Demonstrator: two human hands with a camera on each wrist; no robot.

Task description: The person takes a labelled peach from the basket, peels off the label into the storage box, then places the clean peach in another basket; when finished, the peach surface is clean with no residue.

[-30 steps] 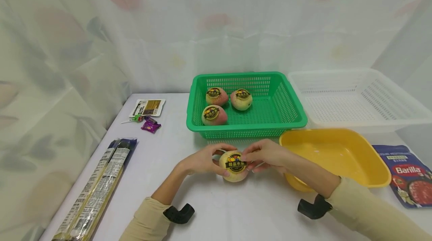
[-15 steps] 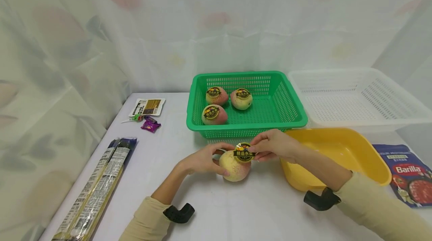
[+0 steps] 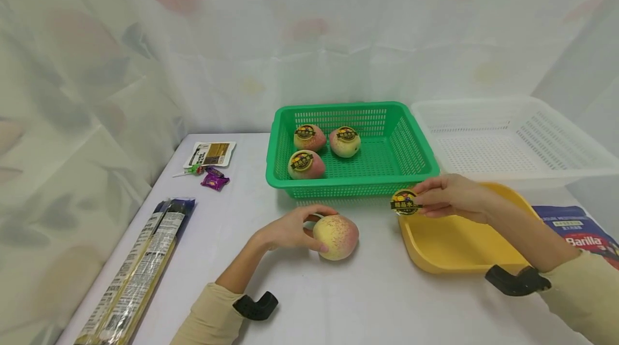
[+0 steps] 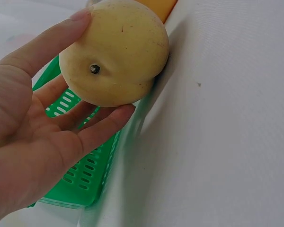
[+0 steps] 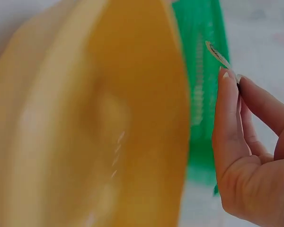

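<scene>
- At far left, a long, narrow printed packet [image 3: 137, 275] is laid along the edge of the desk [image 3: 290, 302].
- Beyond it, a small white-and-brown sachet [image 3: 210, 155], a lollipop [image 3: 195, 170] and purple-wrapped sweets [image 3: 215, 181] are grouped close together.
- By the left hand [image 3: 292, 229], a peach [image 3: 337, 237] is gripped, thumb on the near side and fingers on the far side. The peach, yellow with a pink blush, is held at the desk surface; its dark stem pit is shown in the left wrist view.
- Behind the peach, a green basket [image 3: 358, 180] is placed; three labelled peaches [image 3: 316, 169] are contained at its left side.
- A round black-and-gold label [image 3: 405, 202] is pinched between thumb and fingertips of the right hand [image 3: 452, 197], held up at the left end of a yellow basin [image 3: 454, 245]. It is seen nearly edge-on in the right wrist view.
- Behind the basin, a white basket [image 3: 522, 177] is set beside the green one.
- At far right, a blue Barilla pouch [image 3: 577, 229] is partly hidden by the right arm.
</scene>
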